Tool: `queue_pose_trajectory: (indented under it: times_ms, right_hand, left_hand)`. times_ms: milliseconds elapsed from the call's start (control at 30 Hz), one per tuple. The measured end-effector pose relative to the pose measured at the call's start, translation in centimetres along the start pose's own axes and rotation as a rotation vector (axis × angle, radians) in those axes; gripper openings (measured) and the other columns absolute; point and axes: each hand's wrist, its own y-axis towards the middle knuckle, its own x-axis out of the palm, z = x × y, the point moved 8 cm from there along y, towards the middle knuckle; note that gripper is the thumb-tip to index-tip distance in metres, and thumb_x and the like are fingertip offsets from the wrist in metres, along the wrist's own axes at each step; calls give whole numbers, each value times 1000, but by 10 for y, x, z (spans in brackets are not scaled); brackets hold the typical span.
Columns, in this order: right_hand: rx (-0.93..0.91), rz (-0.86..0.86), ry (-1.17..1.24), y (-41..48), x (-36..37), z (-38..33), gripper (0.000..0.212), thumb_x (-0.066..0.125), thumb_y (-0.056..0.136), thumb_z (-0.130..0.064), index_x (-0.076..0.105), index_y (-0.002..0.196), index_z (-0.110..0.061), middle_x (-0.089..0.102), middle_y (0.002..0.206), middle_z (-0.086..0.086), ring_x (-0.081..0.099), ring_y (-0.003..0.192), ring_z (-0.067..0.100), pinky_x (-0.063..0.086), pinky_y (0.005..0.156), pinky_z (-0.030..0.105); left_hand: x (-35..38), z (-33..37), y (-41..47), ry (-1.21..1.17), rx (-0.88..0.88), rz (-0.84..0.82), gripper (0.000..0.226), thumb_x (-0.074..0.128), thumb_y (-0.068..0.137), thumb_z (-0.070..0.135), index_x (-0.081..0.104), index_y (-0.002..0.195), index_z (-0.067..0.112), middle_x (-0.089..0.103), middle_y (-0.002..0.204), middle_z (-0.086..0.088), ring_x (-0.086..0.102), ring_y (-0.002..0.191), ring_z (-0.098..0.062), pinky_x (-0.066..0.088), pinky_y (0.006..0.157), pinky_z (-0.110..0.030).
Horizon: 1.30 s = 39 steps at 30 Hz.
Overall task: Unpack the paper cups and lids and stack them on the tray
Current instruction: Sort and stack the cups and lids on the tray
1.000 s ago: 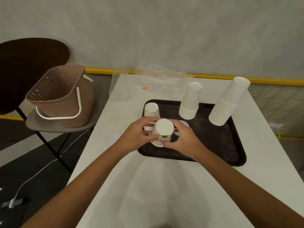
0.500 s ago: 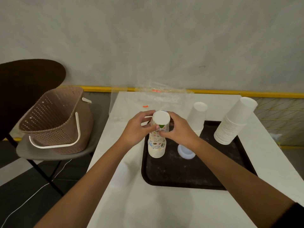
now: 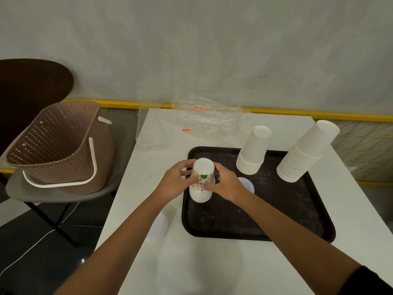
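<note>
white table (image 3: 202,269) carries my dark tray (image 3: 244,220), which holds a taller plain cup stack (image 3: 306,154) at its far right, a shorter plain cup stack (image 3: 253,154) beside that, the printed cup stack (image 3: 201,194) by its left edge and one lid (image 3: 247,185) lying flat just right of my hands. the printed stack stands upside down, its axis vertical, directly between my hands: my left hand (image 3: 174,184) and right hand (image 3: 225,184) both curl round its upper cups, equally near. i judge a straight downward press comes next
</note>
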Motion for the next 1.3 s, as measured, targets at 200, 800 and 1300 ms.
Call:
queue_pose_trajectory:
  times_ms: [200,800,1300]
  right_hand:
    - [113,51,66,-20,-7,13,72,66,84,-18,26,143,-13,43,142,9,44,129,23,39,103,33]
    - [108,120,236,-67,51,-1,37,61,87,-12,51,122,-8,56,115,5,54,104,16,44,86,23]
    - [272,57,215,-55,141,-7,35,59,89,-17,54,121,-5,57,119,13,54,98,18,40,84,22]
  left_hand:
    - [-11,-5,-16,-43,-22,24,49,62,88,22,45,134,21,49,138,2,51,120,-16,40,91,-24]
    - [-96,-102,-100,-134,-180,304,22,60,88,16,60,109,23,61,109,4,55,90,-9,38,85,-23]
    - [-82,-158,-101,-184,-385,209,30,59,90,23,59,119,13,58,107,-4,59,97,-26,47,96,-41]
